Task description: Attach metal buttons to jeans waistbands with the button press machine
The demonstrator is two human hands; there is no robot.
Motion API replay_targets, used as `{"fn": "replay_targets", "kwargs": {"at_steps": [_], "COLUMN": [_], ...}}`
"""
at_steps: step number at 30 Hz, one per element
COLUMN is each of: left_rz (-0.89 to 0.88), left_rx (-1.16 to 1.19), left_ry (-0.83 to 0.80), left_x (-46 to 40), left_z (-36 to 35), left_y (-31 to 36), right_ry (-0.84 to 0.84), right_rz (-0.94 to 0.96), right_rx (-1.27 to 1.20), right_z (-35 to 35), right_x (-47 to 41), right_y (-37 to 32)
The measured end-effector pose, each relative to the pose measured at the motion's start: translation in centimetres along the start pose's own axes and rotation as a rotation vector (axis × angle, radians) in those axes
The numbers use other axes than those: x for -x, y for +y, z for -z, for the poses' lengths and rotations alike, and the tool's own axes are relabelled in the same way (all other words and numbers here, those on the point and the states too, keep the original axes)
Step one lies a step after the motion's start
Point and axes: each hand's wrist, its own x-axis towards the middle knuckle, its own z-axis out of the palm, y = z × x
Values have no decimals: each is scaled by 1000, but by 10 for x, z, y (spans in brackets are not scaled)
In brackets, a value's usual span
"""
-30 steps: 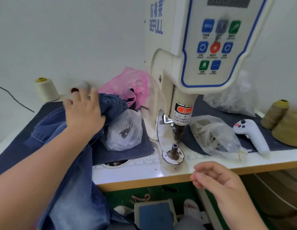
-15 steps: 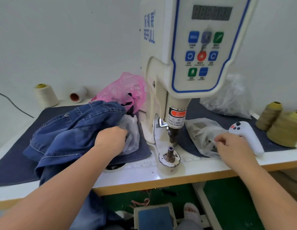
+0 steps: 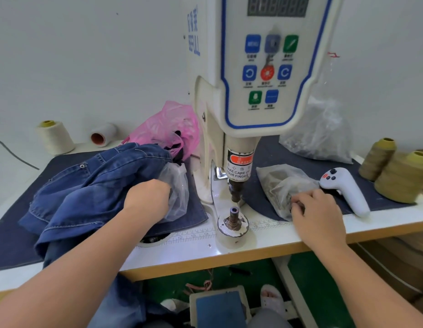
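step: parts pickup, pressing not started. Looks like both hands are fetching button halves, one from each bag.
left hand [image 3: 146, 200]: fingers curled down into the mouth of the clear bag [image 3: 176, 195] just left of the press; that bag lies against the jeans. Grip closed-ish, but can't tell if it holds a piece; fingertips hidden in the plastic.
right hand [image 3: 316, 214]: fingers bent at the open edge of the second clear bag [image 3: 280, 185] right of the press, small dark metal bits at the fingertips. Pinching at them; can't tell if one is actually secured.
jeans [image 3: 94, 185]: bunched on the dark denim mat [image 3: 11, 237] at left of the surface [image 3: 196, 249], one leg hanging off the front edge. Waistband not under the head.
button press machine [image 3: 260, 74]: upper punch [image 3: 236, 190] raised, lower die [image 3: 234, 215] bare, nothing seated on it as far as I can see.
pedal [image 3: 220, 308]: on the floor below, foot beside it, not on it.
next, my read: seat one half on the lower die and the other in the punch, drag the waistband over the die, align, then pedal. Fingers clear of the gap first, per the warning label.
risk: small parts slipping in plastic; denim bulk snagging on the die.
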Motion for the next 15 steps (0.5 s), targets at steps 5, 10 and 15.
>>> {"fn": "replay_targets", "kwargs": {"at_steps": [5,10,15], "left_rz": [1,29,-4], "left_rx": [63,416,814], "left_ry": [-1,193,224], "left_x": [3,14,38], "left_z": [7,15,36], "left_y": [1,1,16], "right_ry": [-45,-55,-106], "right_rz": [17,-13,-71], "right_rx": [15,-12,-40], "right_z": [-4,-6,-6], "right_x": [-2,-5,-10], "right_y": [4,5,3]}}
